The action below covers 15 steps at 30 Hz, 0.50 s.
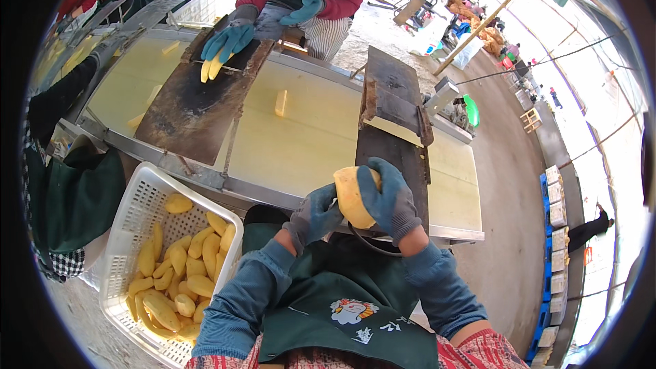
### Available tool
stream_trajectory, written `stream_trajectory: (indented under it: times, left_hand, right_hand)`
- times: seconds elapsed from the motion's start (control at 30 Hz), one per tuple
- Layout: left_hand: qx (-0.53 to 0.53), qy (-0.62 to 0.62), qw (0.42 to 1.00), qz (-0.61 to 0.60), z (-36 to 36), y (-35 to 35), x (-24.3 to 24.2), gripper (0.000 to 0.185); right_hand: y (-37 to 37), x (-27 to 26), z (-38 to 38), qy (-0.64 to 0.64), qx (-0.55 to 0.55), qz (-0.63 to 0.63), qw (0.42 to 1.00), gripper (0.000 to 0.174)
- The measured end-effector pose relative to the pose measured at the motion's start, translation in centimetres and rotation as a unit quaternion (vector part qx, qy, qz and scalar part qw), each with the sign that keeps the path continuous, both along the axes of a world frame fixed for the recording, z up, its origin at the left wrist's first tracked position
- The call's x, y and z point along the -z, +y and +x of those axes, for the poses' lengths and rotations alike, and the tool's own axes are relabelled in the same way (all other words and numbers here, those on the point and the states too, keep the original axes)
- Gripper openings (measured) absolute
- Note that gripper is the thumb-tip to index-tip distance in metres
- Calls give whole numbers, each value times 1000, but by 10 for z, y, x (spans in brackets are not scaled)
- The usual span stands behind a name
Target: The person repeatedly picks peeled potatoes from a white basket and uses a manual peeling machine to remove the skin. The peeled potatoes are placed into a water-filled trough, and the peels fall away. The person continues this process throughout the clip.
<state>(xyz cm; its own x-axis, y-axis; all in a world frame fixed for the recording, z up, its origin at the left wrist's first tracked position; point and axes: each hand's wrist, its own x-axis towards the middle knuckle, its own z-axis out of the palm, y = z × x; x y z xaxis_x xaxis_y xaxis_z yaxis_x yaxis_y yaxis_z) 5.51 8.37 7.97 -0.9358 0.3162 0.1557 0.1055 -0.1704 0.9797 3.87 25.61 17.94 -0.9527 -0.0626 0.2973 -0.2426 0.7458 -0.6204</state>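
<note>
Both of my hands wear blue-coated grey gloves. A large peeled yellow root or tuber (352,197) is held between them over the near end of a dark, worn board (394,159). My right hand (387,195) grips its right side, fingers over the top. At its lower left is my left hand (320,212), against the piece; its fingertips are partly hidden. Farther up the board, a raised dark plate with a pale strip (393,130) along its edge sits across it. Beyond lies a long metal trough of cloudy yellowish liquid (297,148) with a cut yellow stick (281,103) floating in it.
A white plastic crate (233,225) of peeled yellow pieces (177,277) stands at my left. Across the trough, a co-worker's gloved hand (228,41) presses yellow pieces (212,69) on another board (195,113). Another co-worker's dark sleeve is close at far left. A metal device (443,97) stands beyond my board.
</note>
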Motion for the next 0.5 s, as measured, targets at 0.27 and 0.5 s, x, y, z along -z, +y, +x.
stream_trajectory:
  times: [0.27, 0.5]
  left_hand:
    - [-189, 201, 945, -177, -4, 31, -62, 38]
    - [-195, 247, 911, -268, -26, 50, -51, 40]
  right_hand:
    - [34, 1, 44, 174, -80, 75, 979, 89]
    - [62, 15, 4, -3, 29, -231, 973, 62]
